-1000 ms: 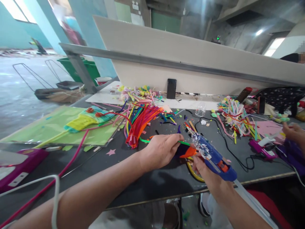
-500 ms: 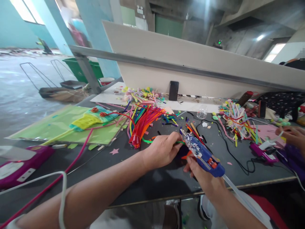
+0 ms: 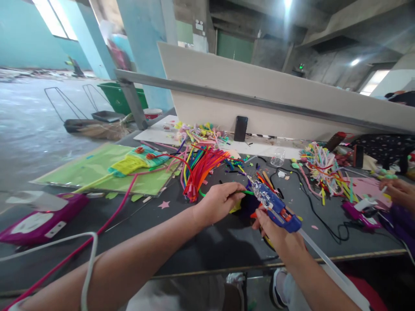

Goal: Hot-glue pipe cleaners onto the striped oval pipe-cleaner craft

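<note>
Well, toward nine o'clock from the hands lies a purple power strip (image 3: pixel 73 207), a white cable (image 3: pixel 90 263) before it cut off by the lower frame edge. Between nine and ten, a green sheet (image 3: pixel 84 166) is partly covered by a yellow-and-teal piece (image 3: pixel 129 164); at ten, a bright bundle (image 3: pixel 210 168) fans out. The left hand (image 3: pixel 222 201) pinches a green strand (image 3: pixel 248 192), most of it hidden by the fingers; the dark shape below is too shadowed to name. The right hand (image 3: pixel 272 226) holds a blue glue gun (image 3: pixel 275 209), tip near the strand, though contact is unclear and the handle is out of sight. An orange piece (image 3: pixel 257 207) shows beside its thumb, largely covered. Toward two o'clock sits a pastel bundle (image 3: pixel 320 162); at three, a co-worker's hand (image 3: pixel 400 192) is cropped by the frame
</note>
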### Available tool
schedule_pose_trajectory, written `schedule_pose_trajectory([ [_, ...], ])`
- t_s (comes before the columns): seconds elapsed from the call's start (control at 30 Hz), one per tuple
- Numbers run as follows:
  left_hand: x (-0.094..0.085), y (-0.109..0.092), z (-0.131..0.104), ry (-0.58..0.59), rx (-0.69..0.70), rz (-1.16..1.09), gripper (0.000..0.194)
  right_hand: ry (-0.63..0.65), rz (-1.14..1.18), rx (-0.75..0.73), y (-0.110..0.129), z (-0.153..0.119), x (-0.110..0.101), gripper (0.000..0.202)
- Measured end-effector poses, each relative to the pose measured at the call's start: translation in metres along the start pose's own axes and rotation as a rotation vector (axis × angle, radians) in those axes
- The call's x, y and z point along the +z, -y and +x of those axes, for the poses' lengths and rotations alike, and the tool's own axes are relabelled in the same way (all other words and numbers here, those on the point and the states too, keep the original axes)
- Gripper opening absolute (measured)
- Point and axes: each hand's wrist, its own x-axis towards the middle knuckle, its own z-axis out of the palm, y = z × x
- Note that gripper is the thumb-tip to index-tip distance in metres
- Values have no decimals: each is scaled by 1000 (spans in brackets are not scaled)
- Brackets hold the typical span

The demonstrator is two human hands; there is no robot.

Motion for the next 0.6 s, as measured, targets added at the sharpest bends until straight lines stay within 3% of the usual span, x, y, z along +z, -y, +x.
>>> schedule_pose_trajectory([
  [0.2, 3, -3, 2, -52, -18, -42, 13, -134, 115, -93, -17, -7, -26, 32],
  [0.33, 4, -1, 2, -55, -10, -50, 13, -267, 25, -39, -31, -21, -30, 31],
  [0.47, 6, 0, 2, -59, -11, -27, 14, -212, -44, 10, -38, -30, -24, 26],
  [0.53, 7, -2, 3, -61, -2, -27, 14, -189, -18, 21, -33, -33, -26, 28],
  [0.6, 7, -3, 3, -69, 3, -27, 14, -75, 80, 70, -20, -38, -30, 34],
])
